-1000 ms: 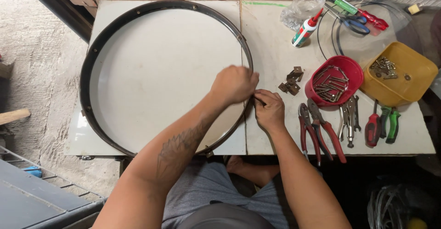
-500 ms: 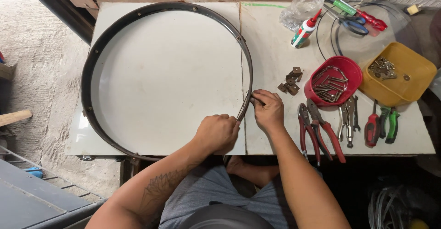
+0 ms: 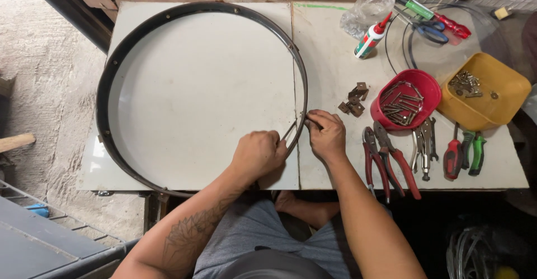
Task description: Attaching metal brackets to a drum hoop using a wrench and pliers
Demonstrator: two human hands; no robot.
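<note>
Hands pinch the hoop (image 3: 134, 49) at five o'clock: left hand (image 3: 258, 155) clamps a rod, right hand (image 3: 327, 136) steadies the rim

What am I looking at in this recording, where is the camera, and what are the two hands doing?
The single view comes from a camera on the person's head, looking down at a white tabletop. No machine is involved, only bare hands. A large dark metal hoop lies flat on the table. The left hand grips a thin rod inside the hoop's near rim; the right hand pinches something small against the rim from outside. To the right lie small brown metal brackets, a red bowl of screws, a yellow tray, red-handled pliers and a glue bottle.
</note>
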